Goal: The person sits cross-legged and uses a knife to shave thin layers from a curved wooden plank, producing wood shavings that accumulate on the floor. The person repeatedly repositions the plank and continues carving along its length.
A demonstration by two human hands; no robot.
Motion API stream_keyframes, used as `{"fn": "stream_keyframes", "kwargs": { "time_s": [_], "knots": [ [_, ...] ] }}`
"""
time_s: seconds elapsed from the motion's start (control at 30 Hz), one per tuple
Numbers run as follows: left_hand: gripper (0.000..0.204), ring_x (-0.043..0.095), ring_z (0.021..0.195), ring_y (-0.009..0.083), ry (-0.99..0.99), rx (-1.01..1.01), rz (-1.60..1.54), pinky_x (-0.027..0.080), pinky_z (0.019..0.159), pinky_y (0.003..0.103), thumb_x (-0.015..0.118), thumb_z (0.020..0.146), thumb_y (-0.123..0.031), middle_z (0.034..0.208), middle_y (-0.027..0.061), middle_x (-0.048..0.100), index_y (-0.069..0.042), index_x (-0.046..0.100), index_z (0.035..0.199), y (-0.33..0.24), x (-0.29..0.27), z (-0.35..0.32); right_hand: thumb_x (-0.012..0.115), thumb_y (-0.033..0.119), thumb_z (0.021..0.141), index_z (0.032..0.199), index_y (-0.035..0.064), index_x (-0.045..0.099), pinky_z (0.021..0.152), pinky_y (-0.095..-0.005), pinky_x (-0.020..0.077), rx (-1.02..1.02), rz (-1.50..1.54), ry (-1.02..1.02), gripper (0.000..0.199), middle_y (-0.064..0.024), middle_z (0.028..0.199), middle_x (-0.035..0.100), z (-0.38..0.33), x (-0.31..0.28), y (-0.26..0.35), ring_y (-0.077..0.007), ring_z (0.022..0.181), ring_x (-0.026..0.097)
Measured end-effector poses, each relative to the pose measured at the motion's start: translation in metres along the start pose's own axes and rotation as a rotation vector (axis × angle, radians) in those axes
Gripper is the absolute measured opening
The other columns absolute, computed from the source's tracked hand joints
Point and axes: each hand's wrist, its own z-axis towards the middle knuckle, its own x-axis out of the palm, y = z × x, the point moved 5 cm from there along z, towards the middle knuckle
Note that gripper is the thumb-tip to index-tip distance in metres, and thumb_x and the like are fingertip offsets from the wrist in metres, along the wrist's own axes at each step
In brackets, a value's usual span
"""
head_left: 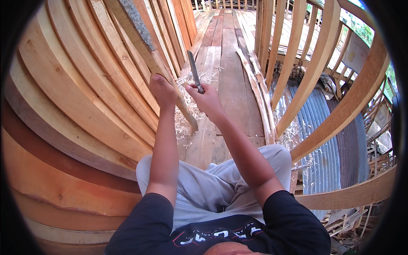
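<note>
My left hand [163, 91] is wrapped round a long wooden pole [185, 109]. The pole slants from the upper left down to the floor in front of me; its lower part is pale and bare, while rough grey bark covers a stretch higher up. In my right hand [205, 100] is a knife [194, 68], gripped by its handle, with the long blade tilted up and away from me. The blade stands just right of the pole, apart from it. Beneath both hands, curled wood shavings [185, 126] lie scattered over the floor.
A wall of upright planks [80, 76] closes in on my left. Two thin peeled poles [256, 93] lie along the right side of the plank floor [231, 76]. Beyond the wooden railing posts [293, 51], a corrugated metal roof [318, 136] sits lower down.
</note>
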Motion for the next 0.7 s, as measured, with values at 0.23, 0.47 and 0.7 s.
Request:
{"fn": "stream_keyframes", "kwargs": {
  "time_s": [0.23, 0.47, 0.7],
  "knots": [
    [0.076, 0.042, 0.056, 0.0177, -0.062, 0.122, 0.041, 0.031, 0.052, 0.036, 0.02, 0.096, -0.068, 0.06, 0.0071, 0.043, -0.001, 0.045, 0.071, -0.018, 0.009, -0.013, 0.068, 0.029, 0.088, 0.092, -0.003, 0.07, 0.054, -0.0271, 0.0384, 0.01, 0.046, -0.029, 0.032, 0.0021, 0.064, 0.055, 0.03, 0.022, 0.026, -0.0052, 0.058, 0.047],
    [0.081, 0.045, 0.055, 0.0168, -0.072, 0.056, -0.092, 0.032, 0.051, 0.035, 0.019, 0.095, -0.07, 0.062, 0.0069, 0.048, 0.002, 0.051, 0.078, -0.027, 0.001, -0.012, 0.069, 0.022, 0.087, 0.085, -0.0037, 0.069, 0.054, -0.0264, 0.0389, -0.017, 0.044, -0.046, 0.026, 0.0009, 0.065, 0.057, 0.012, 0.031, 0.042, -0.0053, 0.059, 0.049],
    [0.082, 0.055, 0.068, 0.0189, -0.045, -0.005, -0.057, 0.043, 0.059, 0.034, 0.022, 0.094, -0.071, 0.077, 0.0096, 0.057, 0.003, 0.056, 0.09, -0.009, -0.011, -0.014, 0.07, 0.02, 0.087, 0.085, -0.003, 0.067, 0.05, -0.026, 0.0382, -0.018, -0.003, 0.026, 0.023, 0.0008, 0.065, 0.057, 0.012, 0.034, 0.038, -0.0049, 0.056, 0.049]
  ]
}}
